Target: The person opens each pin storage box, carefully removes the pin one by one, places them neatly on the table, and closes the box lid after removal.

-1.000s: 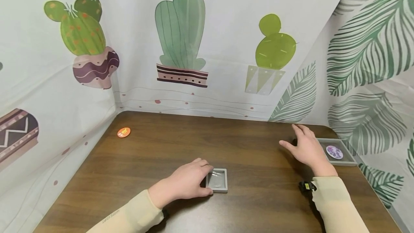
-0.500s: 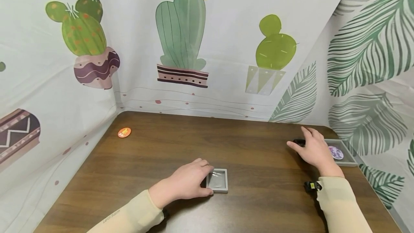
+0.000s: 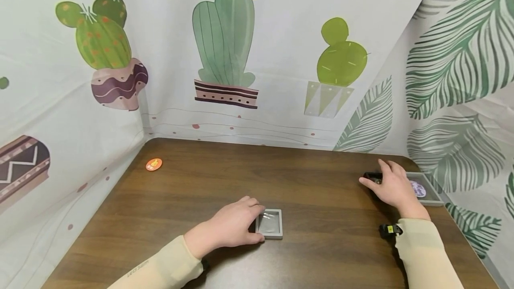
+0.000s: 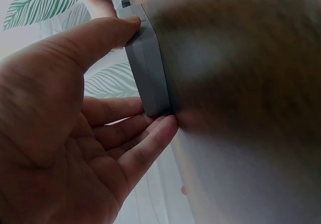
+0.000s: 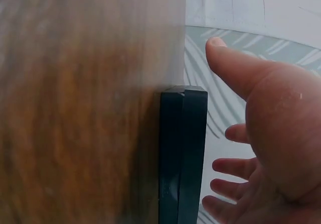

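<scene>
My left hand (image 3: pixel 234 223) holds a small grey square display frame (image 3: pixel 279 224) with clear film inside, near the middle of the table. In the left wrist view, the thumb and fingertips grip opposite edges of the grey frame (image 4: pixel 148 68). At the right, my right hand (image 3: pixel 393 187) is over a black flat case (image 3: pixel 371 176), largely hidden beneath it. The right wrist view shows the black case (image 5: pixel 183 153) apart from the spread thumb and fingers. Just beyond that hand lies a larger grey frame (image 3: pixel 435 197) with a purple round badge (image 3: pixel 419 188) inside, partly covered.
An orange round badge (image 3: pixel 154 164) lies at the table's far left corner. The brown wooden table (image 3: pixel 257 173) meets a printed cloth backdrop (image 3: pixel 281 57) at its back and sides.
My right hand has moved right and slightly nearer, uncovering part of the black case and covering some of the purple badge. The left hand and small grey frame have stayed put.
</scene>
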Tool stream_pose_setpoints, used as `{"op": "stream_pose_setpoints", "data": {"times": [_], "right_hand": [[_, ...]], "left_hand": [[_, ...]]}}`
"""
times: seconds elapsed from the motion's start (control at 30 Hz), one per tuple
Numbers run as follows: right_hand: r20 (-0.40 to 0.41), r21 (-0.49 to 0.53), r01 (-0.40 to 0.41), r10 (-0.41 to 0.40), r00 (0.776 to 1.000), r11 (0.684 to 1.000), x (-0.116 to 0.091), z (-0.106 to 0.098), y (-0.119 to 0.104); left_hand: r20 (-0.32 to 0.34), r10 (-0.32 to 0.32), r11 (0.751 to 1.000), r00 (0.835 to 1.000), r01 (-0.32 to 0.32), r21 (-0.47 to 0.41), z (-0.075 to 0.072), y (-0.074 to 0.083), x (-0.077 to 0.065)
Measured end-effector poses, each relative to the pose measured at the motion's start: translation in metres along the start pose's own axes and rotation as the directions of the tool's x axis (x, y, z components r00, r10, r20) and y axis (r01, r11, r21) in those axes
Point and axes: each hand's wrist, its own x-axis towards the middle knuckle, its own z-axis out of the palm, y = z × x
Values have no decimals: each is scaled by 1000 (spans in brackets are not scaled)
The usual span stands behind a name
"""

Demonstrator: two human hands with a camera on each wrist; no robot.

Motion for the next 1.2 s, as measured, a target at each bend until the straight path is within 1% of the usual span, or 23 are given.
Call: {"op": "stream_pose_setpoints", "data": {"times": [0.3, 0.53, 0.93, 1.2], "right_hand": [[46, -3, -16, 16, 999, 1000, 0, 3, 6], [75, 14, -28, 27, 997, 1000, 1, 4, 7], [140, 15, -28, 26, 990, 999, 1, 6, 8], [143, 19, -13, 10, 990, 1000, 3, 6, 8]], "left_hand": [[5, -6, 1000, 1000, 6, 0, 0, 0, 0], [6, -4, 1000, 1000, 4, 2, 0, 0, 0], [6, -3, 1000, 1000, 3, 3, -1, 1, 1], [9, 0, 1000, 1000, 0, -6, -3, 1, 1]]}}
